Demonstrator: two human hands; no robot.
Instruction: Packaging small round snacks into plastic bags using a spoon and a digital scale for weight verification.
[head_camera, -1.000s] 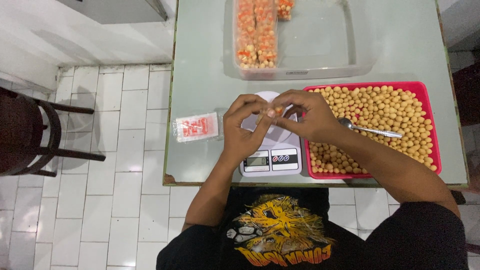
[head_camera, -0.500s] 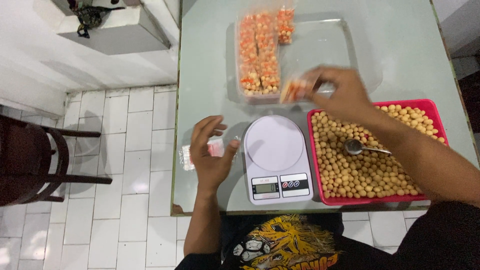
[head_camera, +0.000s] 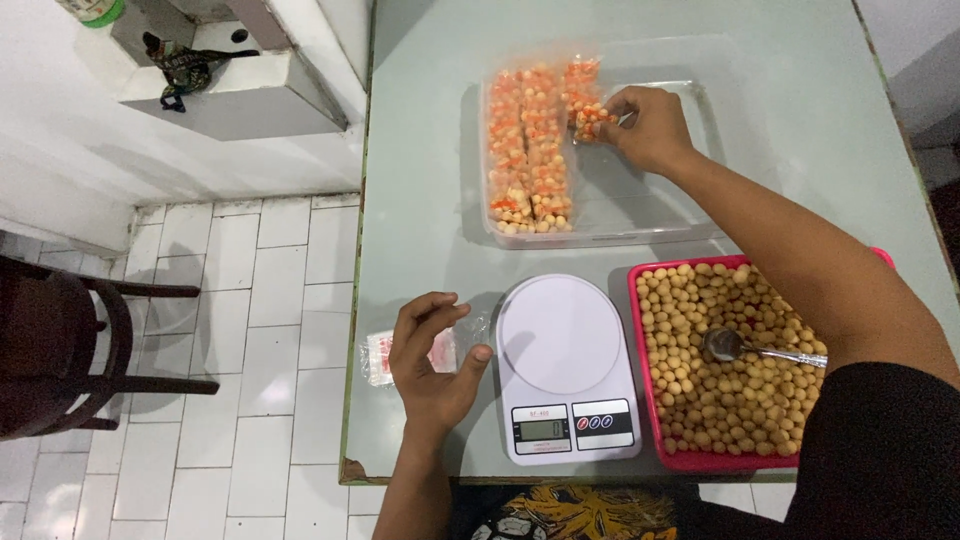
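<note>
White floor tiles (head_camera: 260, 300) and a dark wooden chair (head_camera: 60, 360) lie to the left of a pale green glass-topped table (head_camera: 420, 150), seen from above. At the far side of the table stands a clear rectangular plastic tray (head_camera: 660, 215) with rows of small filled packets of orange-and-cream snack pieces (head_camera: 530, 150) along its left part. The right hand (head_camera: 650, 125) reaches into this tray, its fingertips pinched narrowly on one small filled packet (head_camera: 590, 118), which sits at the right edge of the rows, touching them. Nearer the person, a white digital kitchen scale (head_camera: 565, 370) with a bare round platform stands between the hands' sides of the table. Just right of it is a red rectangular plastic tray (head_camera: 640, 340) heaped with round tan snack balls (head_camera: 720, 390), a metal spoon (head_camera: 745, 347) resting on top. The left hand (head_camera: 435, 365) hovers left of the scale with fingers loosely curled and spread, holding nothing, just over a small stack of empty clear bags with red print (head_camera: 385, 355) lying flat on the table.
</note>
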